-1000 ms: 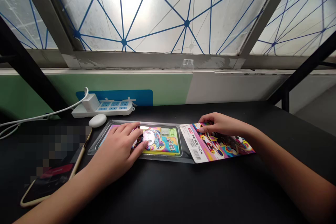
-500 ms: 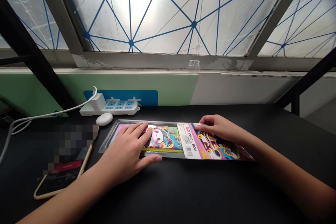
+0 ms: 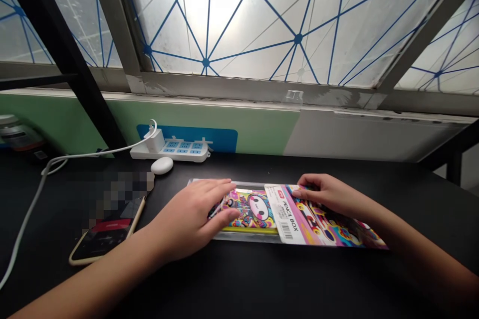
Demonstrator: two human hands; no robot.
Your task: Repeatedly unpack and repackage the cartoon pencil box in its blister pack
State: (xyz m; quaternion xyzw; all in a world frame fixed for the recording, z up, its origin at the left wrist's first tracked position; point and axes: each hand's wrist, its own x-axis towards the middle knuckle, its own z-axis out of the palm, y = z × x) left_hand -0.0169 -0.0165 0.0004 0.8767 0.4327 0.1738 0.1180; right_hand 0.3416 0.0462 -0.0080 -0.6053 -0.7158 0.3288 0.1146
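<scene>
A colourful pencil box (image 3: pixel 250 208) printed with a white cartoon face lies flat in a clear plastic tray (image 3: pixel 247 237) on the black desk. My left hand (image 3: pixel 202 214) is curled round its left end, fingers along the far side and thumb on the near side, covering that end. Over the box's right part sits a printed cardboard sleeve (image 3: pixel 290 217), whose white strip reads "PENCIL BOX". My right hand (image 3: pixel 325 193) pinches the sleeve's far edge, thumb on top. Its other fingers are partly hidden behind that edge.
A phone (image 3: pixel 112 232) in a pale case lies to the left. Behind it are a white rounded gadget (image 3: pixel 162 165) and a power strip (image 3: pixel 183 152) with a plug and white cable (image 3: pixel 90 153). A jar (image 3: pixel 18 132) stands far left, below the window.
The pencil box has slid right, further under the sleeve, with my left hand moving along and closing round its end. My right hand keeps its hold on the sleeve. The view has shifted left.
</scene>
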